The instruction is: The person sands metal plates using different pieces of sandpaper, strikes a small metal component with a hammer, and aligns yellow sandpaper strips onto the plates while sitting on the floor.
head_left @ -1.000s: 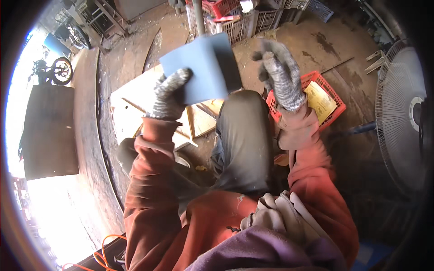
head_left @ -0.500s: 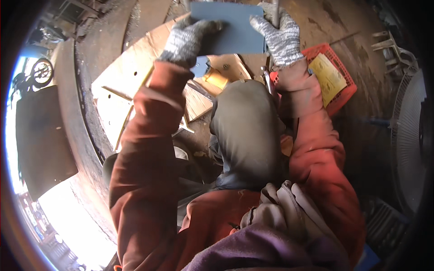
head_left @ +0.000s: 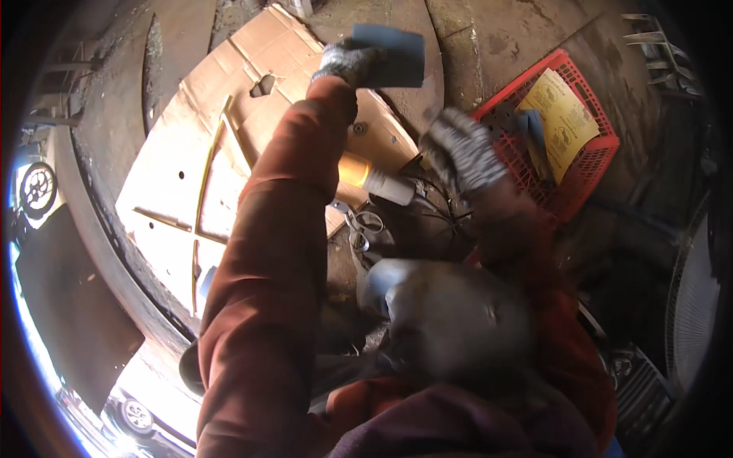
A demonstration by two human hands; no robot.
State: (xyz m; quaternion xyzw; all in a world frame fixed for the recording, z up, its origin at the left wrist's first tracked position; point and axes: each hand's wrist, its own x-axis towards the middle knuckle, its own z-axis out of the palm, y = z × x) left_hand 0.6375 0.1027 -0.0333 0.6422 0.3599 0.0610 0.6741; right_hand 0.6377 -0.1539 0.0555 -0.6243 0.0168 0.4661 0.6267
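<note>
The scene is viewed from the wearer's head (through the left of two fisheye lenses), with the camera aimed down past the knee (head_left: 458, 320) toward the left hand (head_left: 343, 62) and the right hand (head_left: 463, 149). The red sleeves (head_left: 267, 237) are seen close up, from above, while the cardboard (head_left: 210, 76) and the red crate (head_left: 608, 145) are taken in farther off. Straight edges are bowed toward the view's dark rim.

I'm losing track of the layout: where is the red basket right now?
In the head view, the red basket is at upper right, just right of the gloved right hand, with a yellow sheet in it.
</note>
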